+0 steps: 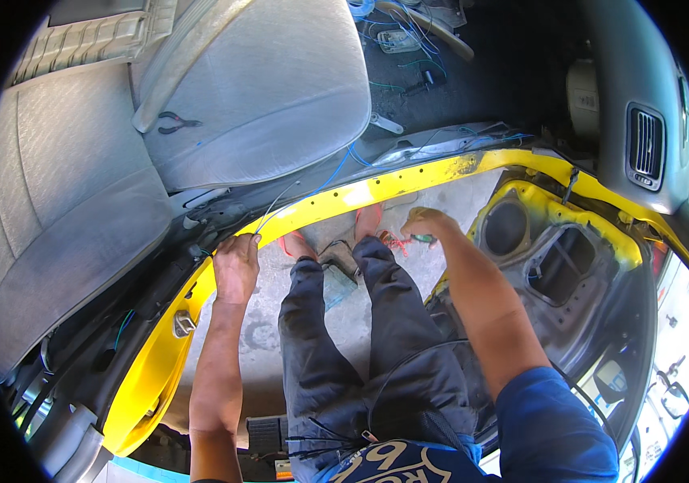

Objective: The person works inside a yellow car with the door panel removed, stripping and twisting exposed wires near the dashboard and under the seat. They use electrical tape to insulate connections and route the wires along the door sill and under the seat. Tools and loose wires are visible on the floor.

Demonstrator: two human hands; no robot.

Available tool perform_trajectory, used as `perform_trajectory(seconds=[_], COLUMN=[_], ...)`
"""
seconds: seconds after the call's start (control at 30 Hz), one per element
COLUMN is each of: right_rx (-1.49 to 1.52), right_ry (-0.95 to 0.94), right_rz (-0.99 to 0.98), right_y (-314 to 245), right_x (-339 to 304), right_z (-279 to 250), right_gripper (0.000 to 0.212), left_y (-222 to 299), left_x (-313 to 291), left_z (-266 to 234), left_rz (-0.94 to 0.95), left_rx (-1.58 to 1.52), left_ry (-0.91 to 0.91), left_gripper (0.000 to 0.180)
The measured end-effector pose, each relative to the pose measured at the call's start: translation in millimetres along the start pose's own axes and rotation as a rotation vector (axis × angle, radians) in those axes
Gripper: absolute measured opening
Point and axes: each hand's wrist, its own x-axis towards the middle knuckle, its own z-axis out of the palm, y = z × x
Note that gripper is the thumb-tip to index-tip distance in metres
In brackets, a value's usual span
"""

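At the yellow door sill (344, 196), my left hand (236, 264) is closed, its fingers pinching a thin grey wire (274, 208) that runs up over the sill toward the seat. A blue wire (330, 179) lies along the same edge. My right hand (431, 223) is held out over the ground beside the open door, fingers curled round a small green object (422, 238) mostly hidden by the hand. Its kind is not clear. Some red strands (394, 243) show just left of this hand; whether they touch it I cannot tell.
Pliers with dark handles (177, 123) lie on the grey car seat (256, 88). Loose blue wires (417, 32) and small parts lie on the dark floor beyond. The open door (570, 266), with its panel off, stands at right. A metal latch striker (184, 324) juts from the yellow frame.
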Motion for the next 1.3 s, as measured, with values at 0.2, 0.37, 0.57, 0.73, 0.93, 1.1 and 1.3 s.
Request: perform_trajectory(seconds=[0.2, 0.37, 0.57, 0.73, 0.93, 1.1, 1.3], right_rx=[-0.257, -0.32, -0.484, -0.596, -0.062, 1.109, 1.343], right_ry=[0.599, 0.937, 0.79, 0.846, 1.261, 0.041, -0.099], right_rz=[-0.34, -0.45, -0.313, -0.45, -0.562, -0.507, -0.751], right_y=[-30, -72, -92, -69, -2, 36, 22], right_x=[6, 17, 44, 48, 11, -25, -25], right_z=[-20, -24, -35, -43, -57, -56, -48], right_gripper=[0.048, 0.038, 0.026, 0.031, 0.037, 0.046, 0.03], left_y=[10, 28, 75, 136, 217, 234, 215], left_x=[18, 49, 93, 131, 125, 116, 99], left_z=[-4, -2, 47, 88, 79, 69, 76], left_rz=[-0.231, -0.348, -0.074, 0.013, -0.02, 0.09, 0.022], left_rx=[0.292, -0.11, -0.011, -0.171, -0.288, -0.378, -0.438], left_ry=[-0.453, -0.872, -0.893, -0.711, -0.417, -0.462, -0.612], left_gripper=[0.038, 0.071, 0.082, 0.074, 0.04, 0.029, 0.025])
